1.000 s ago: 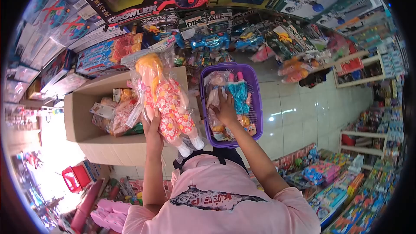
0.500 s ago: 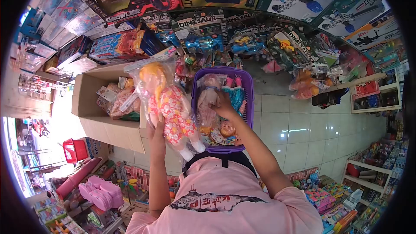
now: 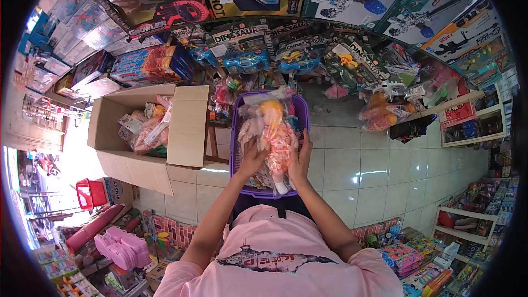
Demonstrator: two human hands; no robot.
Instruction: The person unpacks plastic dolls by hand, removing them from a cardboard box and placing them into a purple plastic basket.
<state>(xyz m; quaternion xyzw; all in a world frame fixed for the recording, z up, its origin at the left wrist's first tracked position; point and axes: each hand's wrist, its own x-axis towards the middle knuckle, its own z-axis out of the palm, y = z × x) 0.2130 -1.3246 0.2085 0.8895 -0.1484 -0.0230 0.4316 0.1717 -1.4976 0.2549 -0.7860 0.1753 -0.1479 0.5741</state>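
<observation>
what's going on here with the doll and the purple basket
A person has both hands, left and right, at a bagged doll in a floral outfit, over other packaged toys in the purple basket. To the left, an open cardboard box holds more bagged items.

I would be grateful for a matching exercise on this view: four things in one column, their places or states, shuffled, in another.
1. flowered doll
2. cardboard box
3. red basket
4. purple basket

A. directly in front of the person, beneath the doll
B. near the bright opening at the far left
C. flaps open, with bagged toys inside
D. between the left hand and right hand

Pairs: 1-D, 2-C, 3-B, 4-A
</observation>
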